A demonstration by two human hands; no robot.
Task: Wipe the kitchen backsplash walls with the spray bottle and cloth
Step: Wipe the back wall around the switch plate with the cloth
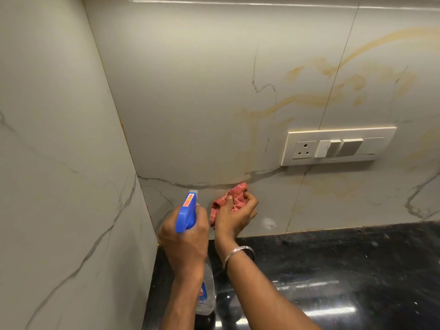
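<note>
Gripping a clear plastic spray bottle with a blue trigger head (187, 210), the left hand (183, 244) has its fingers curled round the neck, and the nozzle points at the low corner of the wall. Just beside it, the right hand (238, 217) bunches a red-and-white checked cloth (234, 195) in a closed fist and holds it against the pale marble-look backsplash tile (214, 91), a little above the glossy black stone tabletop (333, 270). A silver bangle (239, 253) circles the right wrist.

From where I stand the job looks nowhere near finished. Only this bottom corner is being worked. A small white foamy patch (269, 222) sits unwiped to the right of the cloth. Yellow-brown streaks (297, 101) run up past the cream switch plate (338, 145), and I cannot tell if they are grime or veining. The grey-veined side wall (59, 139) and the upper tiles presumably remain too.

As for writing, the trigger head carries an orange sticker and the bottle body a red-and-blue label, both too blurred to read. I can make out no brand, and nothing legible on the switch plate.
</note>
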